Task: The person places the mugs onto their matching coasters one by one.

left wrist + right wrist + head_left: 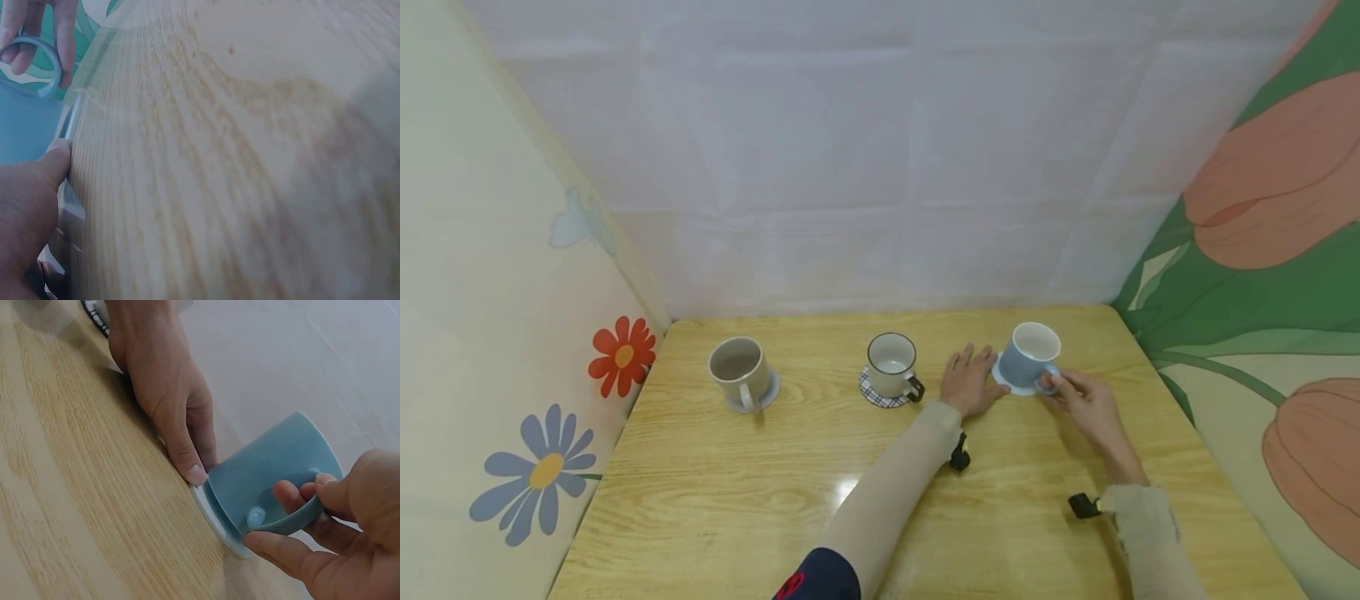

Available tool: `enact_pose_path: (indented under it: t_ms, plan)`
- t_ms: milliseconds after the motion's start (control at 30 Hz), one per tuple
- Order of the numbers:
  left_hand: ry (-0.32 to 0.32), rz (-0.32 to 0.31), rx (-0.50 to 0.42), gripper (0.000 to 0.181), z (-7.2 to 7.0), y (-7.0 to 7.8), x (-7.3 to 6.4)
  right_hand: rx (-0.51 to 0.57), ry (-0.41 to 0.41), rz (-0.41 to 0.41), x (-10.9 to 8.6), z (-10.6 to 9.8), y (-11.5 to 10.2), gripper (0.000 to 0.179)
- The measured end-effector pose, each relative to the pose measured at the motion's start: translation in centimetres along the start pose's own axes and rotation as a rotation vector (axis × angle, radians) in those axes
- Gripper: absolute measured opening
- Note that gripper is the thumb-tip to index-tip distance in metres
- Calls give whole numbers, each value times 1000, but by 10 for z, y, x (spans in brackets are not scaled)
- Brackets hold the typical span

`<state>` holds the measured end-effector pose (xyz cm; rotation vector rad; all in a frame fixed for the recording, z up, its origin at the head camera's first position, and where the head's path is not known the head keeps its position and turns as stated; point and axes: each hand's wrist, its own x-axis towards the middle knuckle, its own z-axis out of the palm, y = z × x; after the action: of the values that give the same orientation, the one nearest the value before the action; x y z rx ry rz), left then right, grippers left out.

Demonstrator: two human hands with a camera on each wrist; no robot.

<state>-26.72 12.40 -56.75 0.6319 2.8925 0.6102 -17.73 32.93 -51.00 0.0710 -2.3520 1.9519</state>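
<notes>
A light blue mug [1022, 368] with a white inside stands upright at the table's right rear. My right hand [1088, 408] grips its handle [292, 522], thumb and fingers curled round it. Under the mug is a pale blue coaster [215, 524]; whether a small gap separates them I cannot tell. To the mug's left, my left hand [970, 382] lies on the table with its fingers extended. Its thumb [195, 475] touches the coaster's edge, as the right wrist view shows.
A cream mug [891, 371] with a dark rim and handle sits on a checked coaster [883, 402] in the middle. Farther left, a beige mug [737, 375] stands on a pale coaster [772, 392]. Cloth-covered walls [850, 167] border the wooden table [737, 500].
</notes>
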Motion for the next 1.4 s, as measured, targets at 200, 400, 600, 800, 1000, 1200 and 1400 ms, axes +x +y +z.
enact_pose_path:
  t_ms: [200,400,600,800,1000,1200,1400]
  plan:
    - [-7,-10,17,75,-2,2,0,27,4,-4,0,3,2,47]
    - [1,-8,33,76,1,1,1,59,2,-9,1,4,4,46]
    - [4,-7,30,75,1,0,2,48,2,14,2,3,5,46]
    - [13,-1,27,76,3,-1,2,26,-9,38,2,2,4,48]
    - [9,-4,19,75,2,1,1,38,-7,20,3,2,8,47]
    - [8,-10,12,75,0,2,0,-93,-1,18,4,1,4,46]
    - [20,1,7,75,1,1,-2,-247,22,15,7,0,7,41]
